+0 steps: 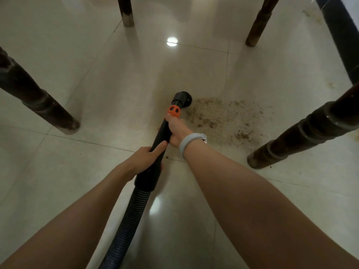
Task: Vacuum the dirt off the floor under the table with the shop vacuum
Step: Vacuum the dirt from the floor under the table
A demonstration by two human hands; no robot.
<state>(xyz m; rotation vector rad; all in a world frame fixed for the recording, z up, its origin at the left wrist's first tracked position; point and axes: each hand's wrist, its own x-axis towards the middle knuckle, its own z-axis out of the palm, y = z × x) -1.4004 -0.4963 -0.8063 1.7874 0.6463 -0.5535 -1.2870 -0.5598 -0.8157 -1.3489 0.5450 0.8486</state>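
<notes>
Two hands hold the vacuum tool, and both are closed around it. Nearest to the person, the ribbed hose (128, 220) rises from the bottom edge of the view and joins the black wand (158, 144). The left hand (144, 158) grips the wand low, just above the wide cuff where the hose enters, with the thumb lying along the tube. The right hand (176, 131) grips the same wand higher, just below the orange collar (174, 111); a grey band (189, 142) sits on this wrist. So the right hand is the nearer one to the working end.

The long axis of the wand runs away from the person and leans a little to the right. At its far end is the round brush nozzle (182, 98), low against the tiled floor (97, 84); if the bristles really touch the tiles I cannot tell, because the nozzle is seen from behind.

The dirt (223, 117) is a brown scattered patch on the floor, directly to the right of the nozzle and beyond the right hand. Its left edge lies just beside the brush, and the patch spreads toward the right front leg (303, 131) of the bench. By my judgement, the coming move is a sweep of the nozzle to the right, across its own axis.

Further away stand the left front leg (38, 100) and two back legs (127, 11) (259, 22), well apart from the dirt.
</notes>
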